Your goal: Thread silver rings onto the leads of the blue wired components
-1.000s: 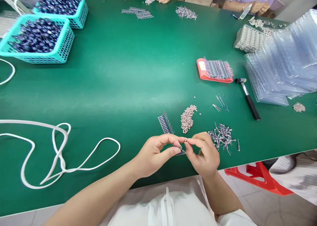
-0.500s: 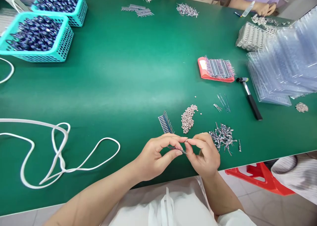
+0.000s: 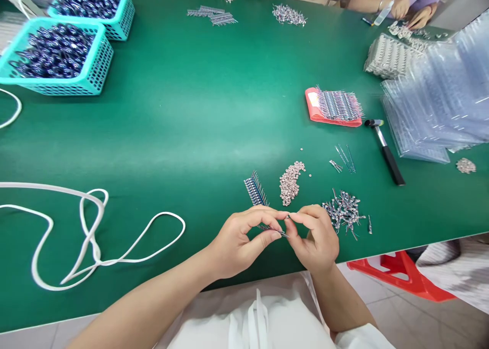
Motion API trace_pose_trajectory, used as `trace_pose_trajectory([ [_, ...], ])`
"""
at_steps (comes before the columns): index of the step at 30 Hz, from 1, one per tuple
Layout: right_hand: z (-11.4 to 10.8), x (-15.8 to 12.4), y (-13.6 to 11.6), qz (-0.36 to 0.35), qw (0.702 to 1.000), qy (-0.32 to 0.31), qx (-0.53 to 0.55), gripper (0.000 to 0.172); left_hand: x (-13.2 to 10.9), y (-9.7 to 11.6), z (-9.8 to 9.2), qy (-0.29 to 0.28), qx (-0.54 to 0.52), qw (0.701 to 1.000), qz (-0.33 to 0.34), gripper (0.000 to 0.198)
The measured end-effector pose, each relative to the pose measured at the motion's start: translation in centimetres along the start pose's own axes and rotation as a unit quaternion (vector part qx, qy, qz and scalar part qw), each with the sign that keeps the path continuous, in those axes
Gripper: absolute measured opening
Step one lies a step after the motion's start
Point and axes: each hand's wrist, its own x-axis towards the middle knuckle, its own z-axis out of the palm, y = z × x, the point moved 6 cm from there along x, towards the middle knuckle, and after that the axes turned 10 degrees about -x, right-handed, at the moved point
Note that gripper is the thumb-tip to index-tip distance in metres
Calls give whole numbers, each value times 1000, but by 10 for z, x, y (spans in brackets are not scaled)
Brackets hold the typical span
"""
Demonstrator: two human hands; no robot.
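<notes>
Both hands meet over the near edge of the green table (image 3: 198, 109). My left hand (image 3: 239, 239) pinches a small blue component with thin metal leads (image 3: 275, 231) between thumb and fingers. My right hand (image 3: 315, 237) is closed in a pinch, its fingertips holding a tiny metal piece (image 3: 288, 217) against the left fingertips. Just beyond the hands lie a row of blue components with leads (image 3: 254, 190), a heap of small silvery beads (image 3: 289, 182) and a tangle of finished leaded parts (image 3: 344, 210).
A white cord (image 3: 91, 232) loops at the left. Two teal baskets (image 3: 57, 56) of blue parts stand far left. A red tray (image 3: 332, 107) of parts, a small hammer (image 3: 385, 153) and clear plastic sheets (image 3: 439, 99) lie right. Other people's hands (image 3: 405, 10) work at the far edge.
My hands stay nearly still, with only small fingertip shifts on the component. The people's hands at the far edge have moved a little.
</notes>
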Motion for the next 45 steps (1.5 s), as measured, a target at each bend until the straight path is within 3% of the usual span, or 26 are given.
trace_pose_trajectory([
  [7,2,0,1,6,1000,3,12,28,0,2,0,7,19,1000,11,7],
  [14,3,1,-2,-25,1000,-16,4,28,-1,-5,-1,8,-25,999,-44,6],
  [20,3,-3,7,55,995,-15,78,23,-3,-11,0,-5,-95,992,-86,8],
  [27,4,-8,18,121,982,-13,144,19,-3,-10,1,-5,-112,990,-86,6],
  [34,3,-8,15,96,987,-12,131,21,-5,-11,1,-13,-112,990,-85,6],
  [45,0,-4,5,2,999,-11,43,26,-5,-12,1,-1,-125,989,-80,5],
])
